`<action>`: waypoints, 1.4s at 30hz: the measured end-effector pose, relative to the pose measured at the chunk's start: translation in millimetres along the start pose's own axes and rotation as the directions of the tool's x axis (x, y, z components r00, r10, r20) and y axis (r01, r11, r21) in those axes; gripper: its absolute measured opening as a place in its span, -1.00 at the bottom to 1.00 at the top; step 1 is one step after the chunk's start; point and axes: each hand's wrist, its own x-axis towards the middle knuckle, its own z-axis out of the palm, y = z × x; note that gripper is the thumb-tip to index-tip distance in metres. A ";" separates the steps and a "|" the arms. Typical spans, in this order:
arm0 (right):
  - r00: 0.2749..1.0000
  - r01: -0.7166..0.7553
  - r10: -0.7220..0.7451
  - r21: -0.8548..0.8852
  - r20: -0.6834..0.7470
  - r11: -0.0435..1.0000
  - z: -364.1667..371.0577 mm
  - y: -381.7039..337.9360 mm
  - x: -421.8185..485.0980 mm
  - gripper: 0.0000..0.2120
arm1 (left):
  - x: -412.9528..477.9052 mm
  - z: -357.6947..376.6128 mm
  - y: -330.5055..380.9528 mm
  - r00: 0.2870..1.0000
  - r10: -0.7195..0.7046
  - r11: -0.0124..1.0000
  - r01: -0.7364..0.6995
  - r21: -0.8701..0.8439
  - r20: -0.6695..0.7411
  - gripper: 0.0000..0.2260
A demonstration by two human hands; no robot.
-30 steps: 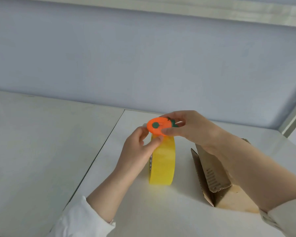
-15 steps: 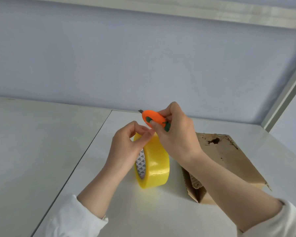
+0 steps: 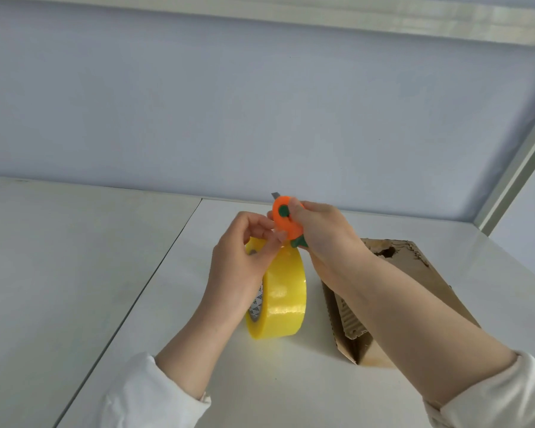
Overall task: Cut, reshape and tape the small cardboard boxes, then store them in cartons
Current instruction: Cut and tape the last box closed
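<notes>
- The yellow tape roll (image 3: 286, 293) is stood on edge on the white table (image 3: 130, 273).
- Its top is pinched between the curled fingers of the left hand (image 3: 240, 264).
- The orange cutter (image 3: 286, 223), blade tip upward, is gripped by the right hand (image 3: 323, 237) just above the roll.
- The cardboard box (image 3: 420, 291), torn on top, is laid just right of the roll.

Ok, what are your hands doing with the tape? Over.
Left hand pinches tape at its top. Right hand grips cutter, blade out, just above. Box lies open beside. Nothing blocking.
</notes>
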 end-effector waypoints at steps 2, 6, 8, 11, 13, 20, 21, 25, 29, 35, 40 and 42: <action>0.993 -0.099 0.106 0.120 -0.051 0.988 0.1 -2.9 1.4 -0.70 | -2.1 3.3 0.5 0.999 0.045 0.998 -0.045 0.047 -0.004 -0.93; 0.945 -0.235 0.285 0.270 -0.161 0.934 -0.4 -2.9 9.7 -0.67 | -5.8 8.9 3.3 0.996 0.089 0.994 -0.087 0.070 -0.023 -0.90; 0.926 -0.258 0.337 0.364 -0.172 0.895 -1.3 -1.3 11.9 -0.66 | -9.1 9.4 2.1 0.992 0.116 0.992 -0.112 0.061 -0.053 -0.88; 0.941 -0.211 0.333 0.667 -0.059 0.715 -8.8 -7.0 7.2 -0.73 | -13.3 7.6 0.7 0.978 0.159 0.987 -0.160 0.004 -0.137 -0.85; 0.972 -0.140 0.232 0.741 -0.022 0.657 -24.9 -17.1 1.5 -0.75 | -11.9 7.3 8.9 0.969 0.152 0.984 -0.167 -0.064 -0.197 -0.82; 0.841 0.080 0.116 0.333 -0.528 0.940 -145.0 -10.6 -23.1 -0.85 | 12.8 15.3 75.0 0.959 0.230 0.938 -0.264 -0.224 -0.167 -0.90; 0.806 0.039 0.127 0.267 -0.578 0.963 -161.7 2.9 -28.5 -0.81 | 13.5 19.0 81.7 0.964 0.224 0.935 -0.255 -0.247 -0.147 -0.91; 0.704 -0.260 0.216 0.037 -0.676 0.965 -207.0 69.4 -45.9 -0.68 | 12.9 38.0 94.8 0.982 0.175 0.923 -0.190 -0.334 -0.074 -0.92; 0.769 -0.422 0.190 -0.263 -0.610 0.867 -215.2 123.8 -52.6 -0.77 | 5.4 66.1 100.1 0.984 0.177 0.935 -0.172 -0.312 -0.011 -0.94; 0.802 -0.380 -0.037 -0.556 -0.597 0.740 -224.9 132.1 -51.9 -0.63 | -6.8 95.0 109.9 0.980 0.199 0.941 -0.184 -0.284 0.024 -0.90; 0.910 0.359 -0.388 -0.191 -0.145 0.914 -189.0 66.7 -101.9 -0.60 | -11.1 118.3 111.5 0.968 0.251 0.945 -0.250 -0.210 -0.025 -0.87; 0.894 0.449 -0.437 -0.218 0.102 0.867 -170.6 60.1 -107.6 -0.62 | -10.9 125.8 109.4 0.969 0.243 0.952 -0.246 -0.182 -0.042 -0.83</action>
